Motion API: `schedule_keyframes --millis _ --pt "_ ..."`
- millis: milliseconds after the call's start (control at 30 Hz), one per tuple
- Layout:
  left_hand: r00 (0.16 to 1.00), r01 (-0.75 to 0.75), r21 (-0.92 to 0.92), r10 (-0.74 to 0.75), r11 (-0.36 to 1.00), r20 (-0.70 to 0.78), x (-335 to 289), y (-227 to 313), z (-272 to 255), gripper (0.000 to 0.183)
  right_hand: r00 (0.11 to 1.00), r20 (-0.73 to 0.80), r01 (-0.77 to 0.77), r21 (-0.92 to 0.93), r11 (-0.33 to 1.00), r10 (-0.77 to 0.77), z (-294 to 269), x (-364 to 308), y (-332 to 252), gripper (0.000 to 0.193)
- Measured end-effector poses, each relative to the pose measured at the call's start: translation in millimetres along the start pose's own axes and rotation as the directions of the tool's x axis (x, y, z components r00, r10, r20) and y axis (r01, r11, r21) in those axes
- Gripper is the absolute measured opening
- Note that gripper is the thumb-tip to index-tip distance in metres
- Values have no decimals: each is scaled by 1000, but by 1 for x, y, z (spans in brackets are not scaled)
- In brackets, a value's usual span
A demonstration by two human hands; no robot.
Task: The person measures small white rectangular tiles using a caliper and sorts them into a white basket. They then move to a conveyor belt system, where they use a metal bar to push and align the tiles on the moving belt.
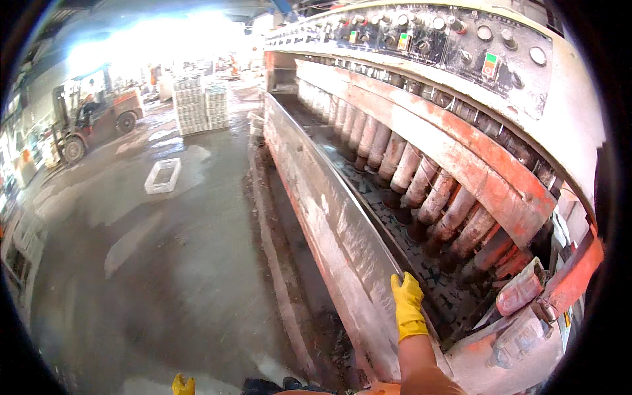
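Note:
My right hand [409,305], in a yellow rubber glove, grips the top edge of a long, low side panel [329,217] near its close end. The panel is stained and wet-looking, and runs away from me along a large machine. Inside it stands a row of thick, dirty cylinders [405,168], leaning in the view, above a bed covered with dark and pale mottled slabs [421,253]. At the lower edge, only part of my left hand [184,384] shows, also gloved in yellow. Its visible fingers are a little apart, with nothing seen in them.
A control panel [461,52] with knobs, gauges and green-red switches tops the machine. On the wet concrete floor [191,263] lies a white plastic crate [162,176]. Farther off are stacked pale blocks [191,104] and a forklift [99,115]. A gutter [276,263] follows the panel's foot.

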State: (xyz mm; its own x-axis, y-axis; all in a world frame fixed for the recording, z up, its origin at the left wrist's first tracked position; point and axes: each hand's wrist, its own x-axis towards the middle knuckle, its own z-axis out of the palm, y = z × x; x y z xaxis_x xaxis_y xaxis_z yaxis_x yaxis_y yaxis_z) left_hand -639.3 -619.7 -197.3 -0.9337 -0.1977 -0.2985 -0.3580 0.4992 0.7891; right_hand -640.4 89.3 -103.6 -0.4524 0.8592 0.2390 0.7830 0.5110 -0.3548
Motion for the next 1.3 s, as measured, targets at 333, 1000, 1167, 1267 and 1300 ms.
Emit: schedule_keyframes --millis 333,1000,1167,1267,1300 --pt "974 -14 141 -18 990 227 266 124 66 62 952 -299 -81 -46 996 63 35 8 -31 43" --pt "833 -331 219 175 918 526 740 383 161 64 648 -761 -300 -295 907 -34 238 231 -293 33" --pt "847 -250 272 74 929 526 814 434 205 64 698 -705 -75 -246 966 -126 332 357 -438 44" --pt "876 -202 285 43 937 480 866 468 214 64 749 -644 39 -187 982 -153 386 437 -537 49" --pt "888 -170 290 19 942 459 883 479 220 64 786 -600 83 -134 987 -148 400 461 -564 48"
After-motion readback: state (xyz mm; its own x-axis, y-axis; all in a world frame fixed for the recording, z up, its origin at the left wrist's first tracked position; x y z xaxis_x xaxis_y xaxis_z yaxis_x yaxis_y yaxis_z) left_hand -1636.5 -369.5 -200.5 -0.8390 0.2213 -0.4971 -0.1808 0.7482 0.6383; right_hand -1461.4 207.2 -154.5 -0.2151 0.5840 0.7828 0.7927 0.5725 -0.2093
